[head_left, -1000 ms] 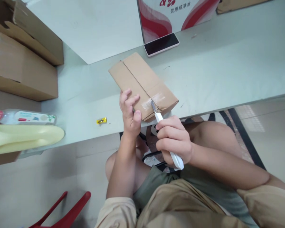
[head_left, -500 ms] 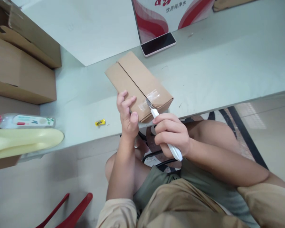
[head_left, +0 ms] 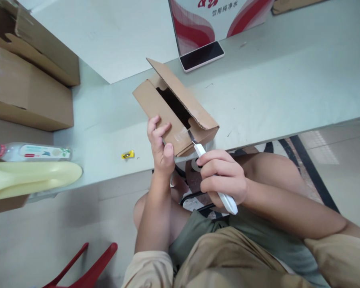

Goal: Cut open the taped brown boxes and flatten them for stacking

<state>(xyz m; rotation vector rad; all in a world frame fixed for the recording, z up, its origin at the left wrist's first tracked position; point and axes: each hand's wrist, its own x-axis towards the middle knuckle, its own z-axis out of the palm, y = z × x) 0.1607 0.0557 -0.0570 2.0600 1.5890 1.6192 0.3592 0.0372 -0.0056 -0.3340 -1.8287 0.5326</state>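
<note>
A small brown cardboard box (head_left: 156, 105) lies at the near edge of the pale green table (head_left: 273, 88). Its right top flap (head_left: 180, 92) stands lifted, showing a dark gap inside. My left hand (head_left: 160, 144) grips the box's near left corner, fingers on top and thumb on the side. My right hand (head_left: 222, 176) is closed round a white utility knife (head_left: 213, 176), whose blade tip touches the near end of the box's seam beside leftover clear tape.
A phone (head_left: 201, 55) lies face up in front of a red-and-white carton (head_left: 219, 20). Open cardboard boxes (head_left: 30, 80) stand at the left. A plastic bottle (head_left: 33, 152), a cream plastic piece (head_left: 33, 176) and a small yellow wrapper (head_left: 128, 154) lie nearby. A red chair (head_left: 84, 268) is below.
The knife has drawn back toward me along the taped seam, and the box's right flap has sprung up, opening the top. My left hand has kept its grip.
</note>
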